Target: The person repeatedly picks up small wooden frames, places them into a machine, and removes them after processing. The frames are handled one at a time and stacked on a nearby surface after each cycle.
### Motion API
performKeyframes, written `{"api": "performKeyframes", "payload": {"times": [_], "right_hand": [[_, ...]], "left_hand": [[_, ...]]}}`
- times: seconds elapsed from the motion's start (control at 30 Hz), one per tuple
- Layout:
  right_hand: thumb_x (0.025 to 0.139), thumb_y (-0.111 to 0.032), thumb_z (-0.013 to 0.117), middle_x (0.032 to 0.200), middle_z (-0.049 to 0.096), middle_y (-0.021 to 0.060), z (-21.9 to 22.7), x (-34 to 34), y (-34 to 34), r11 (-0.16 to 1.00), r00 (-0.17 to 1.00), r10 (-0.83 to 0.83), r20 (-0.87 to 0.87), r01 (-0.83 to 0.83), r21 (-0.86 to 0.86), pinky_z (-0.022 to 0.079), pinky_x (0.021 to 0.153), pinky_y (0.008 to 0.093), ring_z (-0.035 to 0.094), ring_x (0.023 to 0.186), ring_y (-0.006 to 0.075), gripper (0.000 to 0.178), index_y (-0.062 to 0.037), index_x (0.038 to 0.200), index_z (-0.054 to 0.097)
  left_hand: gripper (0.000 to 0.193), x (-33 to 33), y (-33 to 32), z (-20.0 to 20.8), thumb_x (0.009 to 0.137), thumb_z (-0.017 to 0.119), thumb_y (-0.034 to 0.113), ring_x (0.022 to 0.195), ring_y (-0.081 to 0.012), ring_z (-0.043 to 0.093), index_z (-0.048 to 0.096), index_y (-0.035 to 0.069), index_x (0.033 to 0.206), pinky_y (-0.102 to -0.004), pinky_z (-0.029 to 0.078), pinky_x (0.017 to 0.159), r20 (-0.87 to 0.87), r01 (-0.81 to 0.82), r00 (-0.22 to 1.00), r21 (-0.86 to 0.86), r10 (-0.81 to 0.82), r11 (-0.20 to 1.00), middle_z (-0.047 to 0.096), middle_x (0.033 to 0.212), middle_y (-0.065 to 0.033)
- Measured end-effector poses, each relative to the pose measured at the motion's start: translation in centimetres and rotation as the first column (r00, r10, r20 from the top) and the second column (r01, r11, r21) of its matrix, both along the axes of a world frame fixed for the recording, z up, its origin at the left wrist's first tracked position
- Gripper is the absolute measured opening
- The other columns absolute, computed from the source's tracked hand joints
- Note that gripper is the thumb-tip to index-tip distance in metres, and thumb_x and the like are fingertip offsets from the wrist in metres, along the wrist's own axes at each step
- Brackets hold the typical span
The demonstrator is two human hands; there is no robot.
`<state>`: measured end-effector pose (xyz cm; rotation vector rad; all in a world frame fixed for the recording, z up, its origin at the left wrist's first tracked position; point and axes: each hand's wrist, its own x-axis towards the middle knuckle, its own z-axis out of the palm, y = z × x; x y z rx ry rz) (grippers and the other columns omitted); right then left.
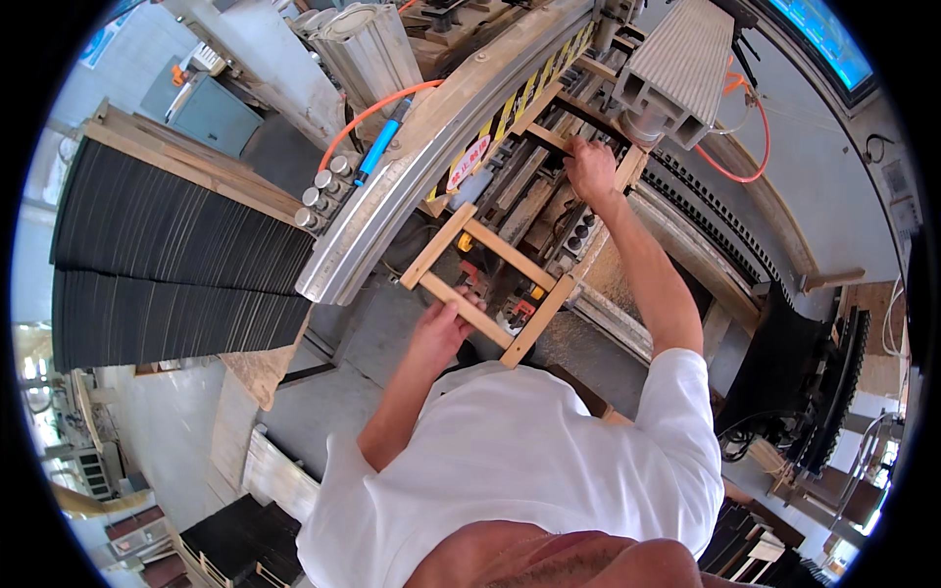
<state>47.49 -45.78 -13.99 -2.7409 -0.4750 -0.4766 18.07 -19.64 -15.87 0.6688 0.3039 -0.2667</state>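
Note:
Just in front of my body is a small pale wooden frame point(510, 256), made of two side pieces joined by two crosspieces, held tilted. My left hand point(441, 331) grips its near crosspiece, with fingers wrapped behind the wood. Farther off to the right, my right hand point(591, 171) reaches into the machine, its fingers closed at the edge of a second wooden frame point(630, 167) lying on the machine bed. Its fingertips are partly hidden by the hand. A grey ribbed metal beam point(676, 73) stands over that frame's far end.
A metal machine rail point(377, 220) with striped tape runs along the left of the bed, a blue marker point(382, 142) on it. Stacked black panels point(176, 250) stand at far left. Orange hose point(763, 147) and black cable chain point(828, 392) are on the right. Sawdust point(608, 272) covers the bed.

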Motion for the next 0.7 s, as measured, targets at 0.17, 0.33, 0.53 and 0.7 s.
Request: {"api": "performKeyframes", "payload": {"times": [0.17,0.33,0.53,0.7], "right_hand": [[0.073,-0.011,0.066,0.081,0.066,0.0121,0.5,2.2,0.1,0.952,0.989,0.005,0.145,0.040,-0.303,0.040,0.080,0.0383,0.059,0.091,0.0278,0.018,-0.0065,0.089,0.057],[0.075,-0.011,0.065,0.080,0.069,0.0100,2.3,5.0,1.3,0.789,0.993,-0.097,0.072,0.121,-0.603,0.037,0.081,0.0348,0.059,0.094,0.0243,0.022,-0.0046,0.095,0.060],[0.081,-0.011,0.061,0.085,0.070,0.0065,3.0,8.7,1.1,0.717,0.982,-0.190,0.017,0.150,-0.681,0.036,0.083,0.0363,0.061,0.094,0.0234,0.022,-0.0085,0.103,0.061],[0.083,-0.008,0.058,0.085,0.068,0.0097,2.1,11.5,-0.8,0.764,0.979,-0.206,0.006,0.164,-0.624,0.039,0.088,0.0394,0.062,0.092,0.0259,0.012,-0.0093,0.094,0.063]], "left_hand": [[0.033,-3.5,3.9,-0.2,0.096,0.053,0.018,0.114,-0.0287,0.056,0.049,0.003,0.126,-0.0418,0.044,0.099,-0.040,0.041,0.998,0.052,-0.039,0.998,0.059,0.115,-0.0103],[0.035,-5.6,8.1,-1.2,0.095,0.057,0.022,0.114,-0.0278,0.056,0.049,0.004,0.124,-0.0406,0.044,0.099,-0.113,0.016,0.994,0.081,-0.006,0.997,0.059,0.113,-0.0089],[0.031,-8.1,12.8,-5.1,0.095,0.057,0.018,0.111,-0.0273,0.057,0.050,0.004,0.121,-0.0420,0.045,0.099,-0.161,-0.077,0.983,0.090,0.091,0.993,0.060,0.112,-0.0102],[0.028,-8.5,13.5,-6.5,0.094,0.058,0.020,0.109,-0.0260,0.058,0.052,0.004,0.117,-0.0410,0.046,0.097,-0.210,-0.168,0.960,0.095,0.184,0.981,0.061,0.109,-0.0096]]}}
